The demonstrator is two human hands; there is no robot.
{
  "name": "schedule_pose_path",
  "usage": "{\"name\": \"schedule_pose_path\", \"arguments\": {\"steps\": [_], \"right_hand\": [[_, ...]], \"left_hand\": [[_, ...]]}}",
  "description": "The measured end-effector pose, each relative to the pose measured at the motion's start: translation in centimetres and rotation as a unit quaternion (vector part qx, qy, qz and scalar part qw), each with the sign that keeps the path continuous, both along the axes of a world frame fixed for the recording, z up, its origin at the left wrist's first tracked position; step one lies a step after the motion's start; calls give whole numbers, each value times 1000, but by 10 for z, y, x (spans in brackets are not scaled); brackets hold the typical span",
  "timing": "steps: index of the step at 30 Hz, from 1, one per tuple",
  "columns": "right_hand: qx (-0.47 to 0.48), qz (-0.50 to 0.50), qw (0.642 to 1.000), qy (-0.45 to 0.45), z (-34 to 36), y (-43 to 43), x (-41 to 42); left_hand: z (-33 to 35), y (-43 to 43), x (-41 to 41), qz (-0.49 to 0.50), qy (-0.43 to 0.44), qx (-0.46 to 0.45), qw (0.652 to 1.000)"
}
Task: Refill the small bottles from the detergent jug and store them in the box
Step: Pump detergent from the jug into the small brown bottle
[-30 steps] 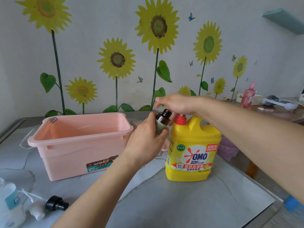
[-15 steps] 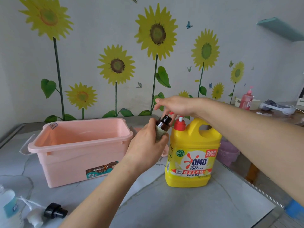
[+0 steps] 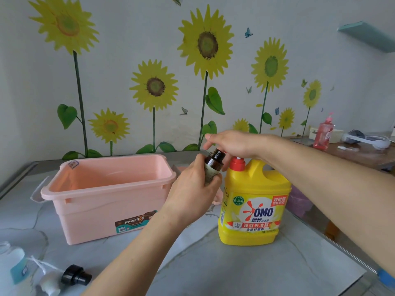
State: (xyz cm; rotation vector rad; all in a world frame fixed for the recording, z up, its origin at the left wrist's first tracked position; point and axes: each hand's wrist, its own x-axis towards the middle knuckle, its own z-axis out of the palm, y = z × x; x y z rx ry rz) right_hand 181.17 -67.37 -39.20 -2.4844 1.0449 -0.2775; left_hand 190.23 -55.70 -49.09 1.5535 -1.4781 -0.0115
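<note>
- One grey marbled table (image 3: 245, 272); everything stands on it
- One pink box (image 3: 106, 199), open and empty, labelled "StorageBox"
- One yellow detergent jug (image 3: 254, 208), red pump top, reading "OMO", upright right of the box
- Two hands: left hand (image 3: 192, 195) wrapped around one small brown bottle (image 3: 213, 163), tilted beside the pump; right hand (image 3: 233, 144) over the bottle's mouth, its grip unclear
- One black cap (image 3: 75, 275) lying near the front-left edge

Two bare forearms in view; left hand (image 3: 192, 195) and right hand (image 3: 233, 144) ungloved, no sleeves, rings or watch visible
</note>
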Motion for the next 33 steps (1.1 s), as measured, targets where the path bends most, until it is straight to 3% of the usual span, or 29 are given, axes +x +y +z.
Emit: {"name": "schedule_pose_path", "arguments": {"steps": [7,12,18,23,28,33], "right_hand": [[21,3,1000,-14,10,2,-1],[-24,-7,999,39,5,5,3],[20,7,1000,-18,8,1,-1],[-18,-2,998,55,6,6,3],[8,5,1000,27,15,4,2],[-30,-6,998,48,5,8,3]], "left_hand": [[1,2,-2,-1,11,4,1000],[-1,0,-1,-3,7,2,1000],[1,1,-3,-8,8,-1,1000],[-2,1,-4,-12,1,7,1000],[0,1,-5,-5,6,0,1000],[-1,0,-3,-6,6,3,1000]]}}
